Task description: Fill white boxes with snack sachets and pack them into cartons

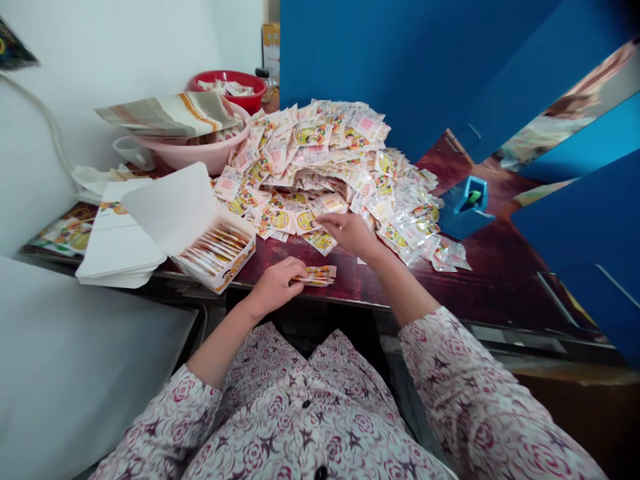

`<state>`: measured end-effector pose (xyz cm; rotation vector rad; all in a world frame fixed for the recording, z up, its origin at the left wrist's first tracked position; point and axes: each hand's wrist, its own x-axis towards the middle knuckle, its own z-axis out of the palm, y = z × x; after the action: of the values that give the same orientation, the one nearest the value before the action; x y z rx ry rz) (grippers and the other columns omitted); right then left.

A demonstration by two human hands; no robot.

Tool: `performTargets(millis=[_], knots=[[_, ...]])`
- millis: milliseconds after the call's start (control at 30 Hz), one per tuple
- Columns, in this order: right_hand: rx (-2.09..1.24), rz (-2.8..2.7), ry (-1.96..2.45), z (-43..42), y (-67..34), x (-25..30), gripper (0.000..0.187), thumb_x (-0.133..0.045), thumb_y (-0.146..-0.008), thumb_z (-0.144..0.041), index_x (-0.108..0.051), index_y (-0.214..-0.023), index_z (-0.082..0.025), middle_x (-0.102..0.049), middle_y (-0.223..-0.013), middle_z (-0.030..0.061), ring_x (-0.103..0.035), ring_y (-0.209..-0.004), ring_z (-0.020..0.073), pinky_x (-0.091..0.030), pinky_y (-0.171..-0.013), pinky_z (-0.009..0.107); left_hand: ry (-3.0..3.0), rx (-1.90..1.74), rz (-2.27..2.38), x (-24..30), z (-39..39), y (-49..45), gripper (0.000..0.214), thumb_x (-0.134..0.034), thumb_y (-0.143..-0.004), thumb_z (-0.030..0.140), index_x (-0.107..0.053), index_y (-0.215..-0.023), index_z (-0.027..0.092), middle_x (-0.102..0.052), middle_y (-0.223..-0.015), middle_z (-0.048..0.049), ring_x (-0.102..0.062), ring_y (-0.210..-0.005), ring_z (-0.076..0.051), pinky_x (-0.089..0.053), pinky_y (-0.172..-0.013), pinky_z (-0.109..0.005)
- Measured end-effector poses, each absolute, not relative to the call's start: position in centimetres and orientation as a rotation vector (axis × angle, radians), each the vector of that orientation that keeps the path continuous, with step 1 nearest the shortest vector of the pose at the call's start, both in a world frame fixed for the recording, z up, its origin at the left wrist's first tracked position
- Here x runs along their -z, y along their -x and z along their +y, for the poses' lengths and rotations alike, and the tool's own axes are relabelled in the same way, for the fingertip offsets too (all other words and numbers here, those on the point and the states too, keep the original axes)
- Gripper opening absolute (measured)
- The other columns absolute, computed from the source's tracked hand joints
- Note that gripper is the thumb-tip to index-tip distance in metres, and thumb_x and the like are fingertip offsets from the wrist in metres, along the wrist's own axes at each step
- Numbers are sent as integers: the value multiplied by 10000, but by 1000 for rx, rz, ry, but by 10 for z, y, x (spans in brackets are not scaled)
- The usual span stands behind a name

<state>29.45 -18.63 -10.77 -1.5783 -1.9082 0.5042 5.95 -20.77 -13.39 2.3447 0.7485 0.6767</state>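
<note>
Close to the table's front edge, my left hand [277, 285] is closed around a small stack of printed sachets [320, 275], whose ends stick out to the right of the fingers. My right hand [350, 233] reaches to the near side of a large heap of sachets [320, 153]. Its thumb and fingertips are pinched at the edge of a sachet with a yellow cartoon print [306, 221]. Left of my left hand, an open white carton [235, 263] holds a row of sachets standing on edge, its lid tilted back.
Flattened white cartons [117, 233] lie stacked at the left. Behind them are a pink basin [195, 155] with a striped cloth on top, a red basin [255, 101] and a white cup [135, 153]. A blue tape dispenser [463, 210] sits right of the heap, before blue panels [390, 60].
</note>
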Motion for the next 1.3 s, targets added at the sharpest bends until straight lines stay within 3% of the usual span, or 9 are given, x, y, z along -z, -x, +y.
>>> performTargets(millis=[133,233,400,567,733,933,1000,1100,1300], knots=[[-54,-2115,1742,-143,-314,115,563,-408,-851,-6,-595,-1366,-130,-571,-1440,110,-481,-1360,250,-405,-1094,382,-2276,-731,847,135,-210,-60,262,-578,-820,83,-655,-1048,187,-704,-1024,-46,-669,-975,-164,-518,-910,-305],[-12,-2169,1949,-129,-317,111,418,-405,-942,-109,-672,-1259,-166,-680,-1282,121,-601,-1206,279,-453,-1006,394,-2179,-689,991,134,-209,-62,517,-630,-796,100,-554,-1300,184,-713,-1049,-45,-682,-957,-165,-524,-912,-314],[71,-2030,2008,-156,-299,90,391,-360,-996,-169,-675,-1227,-168,-711,-1193,130,-654,-1088,264,-462,-877,329,-2246,-650,997,134,-205,-63,153,-633,-798,111,-693,-922,178,-712,-1004,-73,-670,-984,-208,-528,-931,-384],[-245,-2395,1784,-215,-267,86,294,-447,-973,-186,-738,-1018,-191,-753,-962,84,-674,-850,212,-428,-709,281,-2386,-779,956,133,-207,-62,78,-655,-773,114,-694,-825,158,-369,-1581,-145,-242,-1512,-343,-294,-1189,-554],[-402,-2231,1706,-210,-289,95,329,-431,-1008,-276,-734,-1133,-244,-760,-1042,30,-681,-915,186,-487,-816,282,-2251,-675,844,134,-208,-61,150,-596,-792,93,-668,-874,196,-714,-1145,-70,-671,-1080,-204,-529,-978,-384],[-33,-2427,1735,-158,-336,112,641,-420,-874,3,-481,-1472,-220,-485,-1519,96,-407,-1407,273,-391,-1068,473,-2195,-639,1012,133,-210,-64,536,-650,-797,145,-554,-1317,230,-735,-1110,-63,-695,-1019,-212,-538,-942,-381],[-3,-2519,1765,-151,-336,114,542,-458,-896,-42,-558,-1401,-209,-547,-1448,123,-420,-1385,306,-329,-1095,535,-2213,-611,1056,132,-210,-65,590,-679,-788,160,-530,-1356,218,-737,-1108,-78,-691,-1033,-233,-533,-950,-402],[63,-2522,1864,-150,-332,108,329,-568,-893,-145,-696,-1195,-177,-649,-1248,143,-523,-1251,320,-268,-1110,532,-2301,-587,1025,131,-208,-66,327,-671,-770,121,-677,-1085,212,-743,-1052,-61,-684,-1012,-229,-522,-959,-401],[-165,-2180,1885,-184,-321,94,191,-630,-905,-309,-722,-980,-159,-712,-966,88,-620,-905,208,-414,-792,295,-2337,-650,925,133,-209,-62,242,-628,-779,95,-693,-988,199,-717,-950,-40,-676,-888,-182,-552,-849,-342]])
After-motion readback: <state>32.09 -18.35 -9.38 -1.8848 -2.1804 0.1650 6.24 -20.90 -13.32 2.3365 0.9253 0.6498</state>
